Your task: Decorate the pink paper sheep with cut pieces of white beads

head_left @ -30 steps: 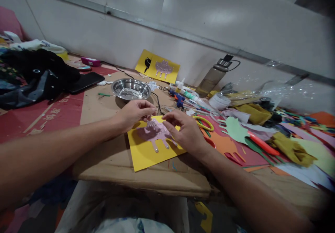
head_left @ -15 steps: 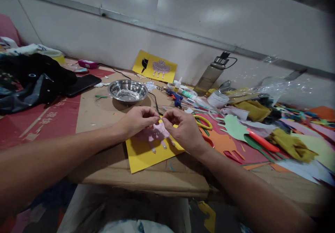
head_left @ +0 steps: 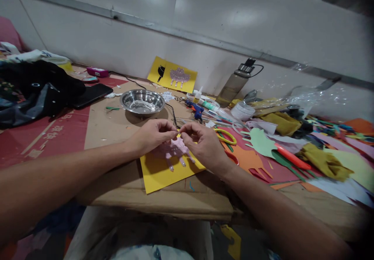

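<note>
A yellow card (head_left: 163, 172) lies on the cardboard in front of me, with a pink cloud-shaped cutout (head_left: 172, 151) stuck on it, dotted with small beads. My left hand (head_left: 150, 134) and my right hand (head_left: 201, 143) meet just above the cutout's top edge. Both are pinched, fingertips almost touching each other. What they pinch is too small to make out. A steel bowl (head_left: 142, 101) stands just beyond my left hand.
A finished yellow card (head_left: 172, 74) leans on the wall. A blue glue gun (head_left: 196, 110), glue bottles, a water bottle (head_left: 235, 84), yellow scissors (head_left: 226, 136) and coloured paper cutouts (head_left: 263, 143) crowd the right. A black bag (head_left: 35, 86) and a phone (head_left: 92, 93) lie left.
My right hand has lifted off the cutout and curled into a pinch, and the two hands have drawn together above the cutout's top edge.
</note>
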{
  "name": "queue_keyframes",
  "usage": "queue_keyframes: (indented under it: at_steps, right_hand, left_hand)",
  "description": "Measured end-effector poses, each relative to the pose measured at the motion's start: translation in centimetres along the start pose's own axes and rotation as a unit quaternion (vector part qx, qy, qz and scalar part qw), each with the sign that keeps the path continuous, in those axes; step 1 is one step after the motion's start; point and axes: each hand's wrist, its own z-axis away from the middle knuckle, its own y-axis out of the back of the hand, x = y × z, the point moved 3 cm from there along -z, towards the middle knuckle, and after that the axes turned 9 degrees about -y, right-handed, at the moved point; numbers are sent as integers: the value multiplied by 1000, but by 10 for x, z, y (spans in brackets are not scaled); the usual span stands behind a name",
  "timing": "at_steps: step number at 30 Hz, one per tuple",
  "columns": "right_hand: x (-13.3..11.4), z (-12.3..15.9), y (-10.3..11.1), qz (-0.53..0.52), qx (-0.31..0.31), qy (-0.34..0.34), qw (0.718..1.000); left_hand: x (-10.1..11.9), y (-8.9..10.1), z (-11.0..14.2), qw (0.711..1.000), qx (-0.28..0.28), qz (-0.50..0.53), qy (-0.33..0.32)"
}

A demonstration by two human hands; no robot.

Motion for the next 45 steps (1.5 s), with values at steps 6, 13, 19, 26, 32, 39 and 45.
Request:
queue_keyframes:
  at_steps: [6, 13, 19, 26, 32, 39, 45]
  right_hand:
    - [-2, 1, -1, -15, -3, -20, 1000]
    - [13, -7, 3, -159, -61, -133, 976]
    - [16, -8, 7, -181, -47, -143, 972]
    - [13, -5, 0, -136, -58, -127, 981]
    - [10, -5, 6, -153, -101, -105, 977]
    - [40, 4, 57, 128, 17, -88, 988]
    - [91, 22, 62, 353, -32, -49, 934]
  left_hand:
    - [-3, -1, 0, 1000, -4, 6, 3]
    - [-12, -1, -3, 990, -58, 130, -17]
    - [-16, -2, -6, 985, -56, 161, 4]
    - [-10, -1, -3, 997, -41, 63, -4]
    - [-11, 2, -4, 997, -14, 73, -4]
    - [-13, 14, -7, 980, 47, 196, -1]
    - [-15, 19, -9, 973, 54, 225, -13]
